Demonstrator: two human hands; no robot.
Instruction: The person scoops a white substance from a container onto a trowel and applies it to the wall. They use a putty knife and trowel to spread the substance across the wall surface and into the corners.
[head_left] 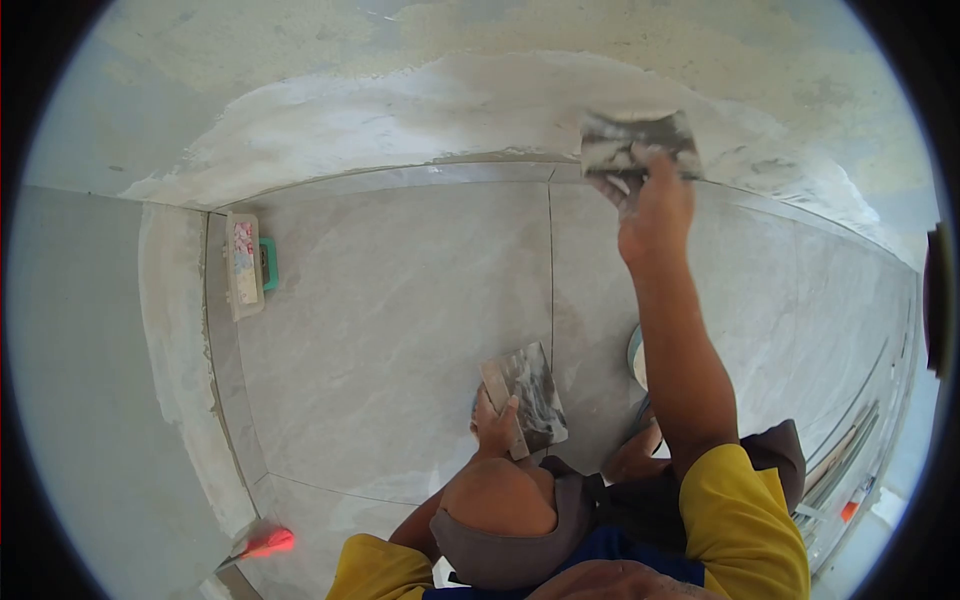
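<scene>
- Gripping a wide, filler-smeared metal blade [640,130] tightly in the right hand [663,208] — over the white plaster band [400,118], beyond and right of the dark straight floor-tile seam [551,270].
- Clasping a squarish, smeared dark-grey plate [540,400] by its pale edge strip [493,380] in the left hand [493,422] — mostly left of the seam.
- Showing a translucent oblong box [243,268], well left of the seam.

Two hands [495,427] [657,208] hold two putty blades [538,393] [645,140]. Along the tiled floor's [390,340] left edge are one green-handled tool [245,265] and one red-handled tool [268,542]; by its right edge, several thin strips [840,457], too overlapped to count.
</scene>
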